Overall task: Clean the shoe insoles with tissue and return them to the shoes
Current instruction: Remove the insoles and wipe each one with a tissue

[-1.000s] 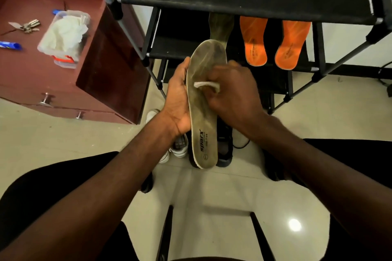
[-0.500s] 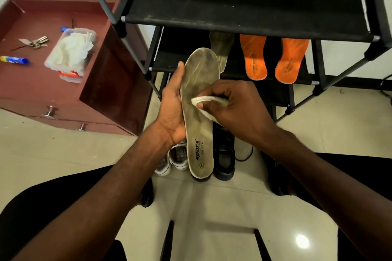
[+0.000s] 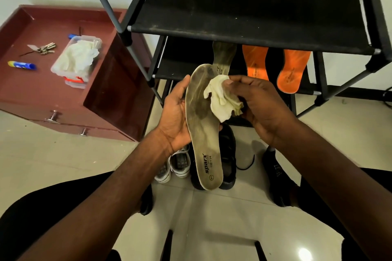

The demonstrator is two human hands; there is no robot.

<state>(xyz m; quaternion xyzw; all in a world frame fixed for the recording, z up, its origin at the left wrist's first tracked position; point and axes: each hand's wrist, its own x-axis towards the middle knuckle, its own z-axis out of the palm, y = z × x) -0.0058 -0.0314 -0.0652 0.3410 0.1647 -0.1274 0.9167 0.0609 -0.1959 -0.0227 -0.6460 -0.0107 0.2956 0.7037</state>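
My left hand holds a dirty beige insole from behind, toe end up, over the floor in front of the rack. A crumpled white tissue is gripped in my right hand and lies against the insole's right edge near the toe. A second beige insole and two orange insoles lie on the rack's lower shelf. Black shoes stand on the floor under the held insole, with white sneakers to their left.
The black shoe rack fills the upper middle. At the left a red-brown drawer unit carries a clear box of tissues, keys and a blue tube. A black chair frame shows between my knees.
My right hand has turned palm-up and pulled to the insole's right edge, so the tissue now shows bunched up instead of flat under the fingers. The camera view has dropped slightly.
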